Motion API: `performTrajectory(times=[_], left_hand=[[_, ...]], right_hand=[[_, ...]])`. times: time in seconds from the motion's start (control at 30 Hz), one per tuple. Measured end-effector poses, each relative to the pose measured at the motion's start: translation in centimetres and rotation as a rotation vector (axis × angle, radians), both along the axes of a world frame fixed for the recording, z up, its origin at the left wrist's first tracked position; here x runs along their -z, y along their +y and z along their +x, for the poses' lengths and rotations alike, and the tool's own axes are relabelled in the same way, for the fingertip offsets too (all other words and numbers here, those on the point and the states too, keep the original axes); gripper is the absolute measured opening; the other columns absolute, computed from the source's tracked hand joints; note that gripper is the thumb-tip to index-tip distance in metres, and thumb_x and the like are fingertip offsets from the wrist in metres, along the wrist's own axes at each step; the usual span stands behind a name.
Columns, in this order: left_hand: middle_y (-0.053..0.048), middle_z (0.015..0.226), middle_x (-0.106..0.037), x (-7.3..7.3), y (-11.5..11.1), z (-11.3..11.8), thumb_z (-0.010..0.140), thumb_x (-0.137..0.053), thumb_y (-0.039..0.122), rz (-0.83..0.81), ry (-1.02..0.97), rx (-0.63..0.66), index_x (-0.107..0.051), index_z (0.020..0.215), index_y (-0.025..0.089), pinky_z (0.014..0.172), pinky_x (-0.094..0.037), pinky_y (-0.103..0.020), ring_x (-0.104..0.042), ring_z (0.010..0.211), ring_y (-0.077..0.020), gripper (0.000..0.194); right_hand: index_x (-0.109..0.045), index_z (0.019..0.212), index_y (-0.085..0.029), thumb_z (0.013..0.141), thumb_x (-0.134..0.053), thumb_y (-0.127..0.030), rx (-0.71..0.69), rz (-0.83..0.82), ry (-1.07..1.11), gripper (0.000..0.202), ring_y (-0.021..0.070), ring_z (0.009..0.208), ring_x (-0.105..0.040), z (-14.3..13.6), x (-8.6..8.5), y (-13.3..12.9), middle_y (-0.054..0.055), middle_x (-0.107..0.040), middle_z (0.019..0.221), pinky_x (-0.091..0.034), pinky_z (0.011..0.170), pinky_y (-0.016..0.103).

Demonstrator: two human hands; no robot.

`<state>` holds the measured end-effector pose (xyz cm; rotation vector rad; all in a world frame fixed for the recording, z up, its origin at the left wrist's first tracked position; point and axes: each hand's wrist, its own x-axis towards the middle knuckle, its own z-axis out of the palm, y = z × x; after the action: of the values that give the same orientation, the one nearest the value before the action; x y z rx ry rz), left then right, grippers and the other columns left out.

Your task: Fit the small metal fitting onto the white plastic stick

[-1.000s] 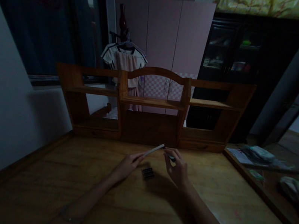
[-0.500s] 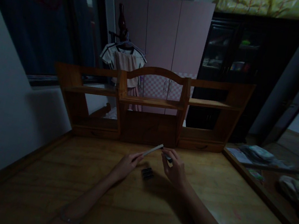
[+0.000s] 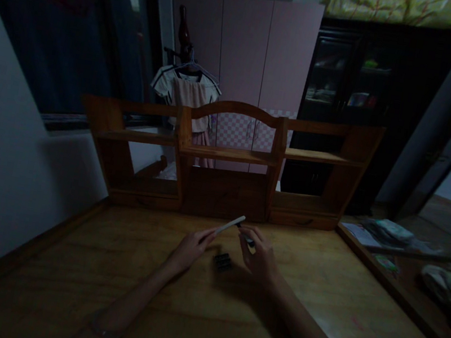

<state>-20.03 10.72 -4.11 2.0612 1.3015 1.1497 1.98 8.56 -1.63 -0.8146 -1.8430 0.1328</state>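
A thin pale strip (image 3: 230,224) is pinched at its lower end by my left hand (image 3: 192,248), its far end pointing up and to the right. My right hand (image 3: 260,254) is closed on a small dark object (image 3: 250,241) with a pale part, whose dark tip meets or nearly meets the underside of the strip. What exactly this object is cannot be made out. Below and between both hands, a small black slotted item (image 3: 222,261) lies on the wooden desk (image 3: 135,303).
A wooden shelf unit (image 3: 228,154) stands along the desk's back edge. Past the desk's raised right edge lie papers and a plastic bag (image 3: 395,233) and a pale cloth bag (image 3: 449,293). A wall runs along the left.
My right hand has moved slightly left with the dark object, whose tip has shifted from the strip's far end to a little way down along it. My left hand is nearly still.
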Motion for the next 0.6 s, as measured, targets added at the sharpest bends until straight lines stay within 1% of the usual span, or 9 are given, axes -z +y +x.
performTrajectory(times=[0.17,0.37,0.6], left_hand=[[-0.004,0.115,-0.064,-0.17,-0.14,-0.08,0.089,-0.043,0.041,0.004,-0.028,0.004,-0.061,0.117,0.021,0.094,-0.042,-0.033,-0.058,0.106,-0.0212,0.039],[-0.004,0.114,-0.065,0.06,0.01,-0.19,0.088,-0.045,0.042,-0.014,-0.042,-0.004,-0.062,0.116,0.02,0.095,-0.041,-0.034,-0.058,0.106,-0.0219,0.039],[-0.004,0.119,-0.062,-0.53,-0.38,0.18,0.089,-0.044,0.041,-0.038,-0.101,0.071,-0.059,0.12,0.02,0.1,-0.037,-0.034,-0.054,0.112,-0.021,0.04]], right_hand=[[-0.058,0.106,-0.023,0.09,-0.047,-0.019,0.075,0.025,0.058,0.02,0.0202,0.097,-0.059,0.87,-0.66,0.03,0.008,-0.06,0.105,-0.05,0.084,0.034],[-0.057,0.108,-0.023,0.089,-0.046,-0.019,0.013,0.042,-0.017,0.022,0.0195,0.095,-0.059,0.44,-0.34,-0.1,0.008,-0.06,0.105,-0.051,0.082,0.033],[-0.056,0.109,-0.022,0.088,-0.048,-0.017,0.064,0.058,0.005,0.022,0.019,0.096,-0.059,1.04,-0.79,-0.09,0.008,-0.059,0.106,-0.05,0.083,0.033]])
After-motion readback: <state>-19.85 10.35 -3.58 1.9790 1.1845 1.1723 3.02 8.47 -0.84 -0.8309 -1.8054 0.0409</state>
